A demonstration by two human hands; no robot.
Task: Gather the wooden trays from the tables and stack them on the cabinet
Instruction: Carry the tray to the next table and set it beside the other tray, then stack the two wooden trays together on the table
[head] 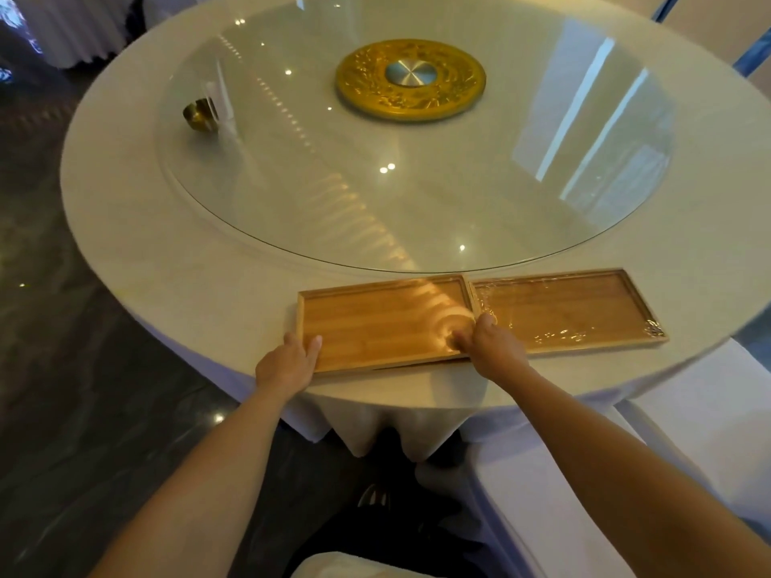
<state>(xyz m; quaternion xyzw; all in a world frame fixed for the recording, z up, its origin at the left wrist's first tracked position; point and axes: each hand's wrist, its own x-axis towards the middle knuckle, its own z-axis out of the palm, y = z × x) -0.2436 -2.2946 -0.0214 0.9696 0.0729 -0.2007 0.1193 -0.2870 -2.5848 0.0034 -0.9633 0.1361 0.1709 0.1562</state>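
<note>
Trays lie end to end on the round table's (167, 260) near edge. Both hands clasp the bare tray (384, 323): left hand (288, 362) at its left corner, right hand (492, 344) at its right end, beside the plastic-wrapped tray (567, 308). A glass turntable (417, 160) lies beyond.

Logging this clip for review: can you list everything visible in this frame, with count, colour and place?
Wooden trays: 2, light brown, side by side at the table's near edge; left tray bare, right tray in clear wrap.
Round table: 1, white cloth.
Glass turntable: 1, clear, centred on the table.
Gold disc: 1, silver hub, mid-turntable.
Brass holder: 1, turntable's left.
Chair cover: 1, white, lower right.
Left hand: grips the left tray's near left corner.
Right hand: at the left tray's near right corner.
</note>
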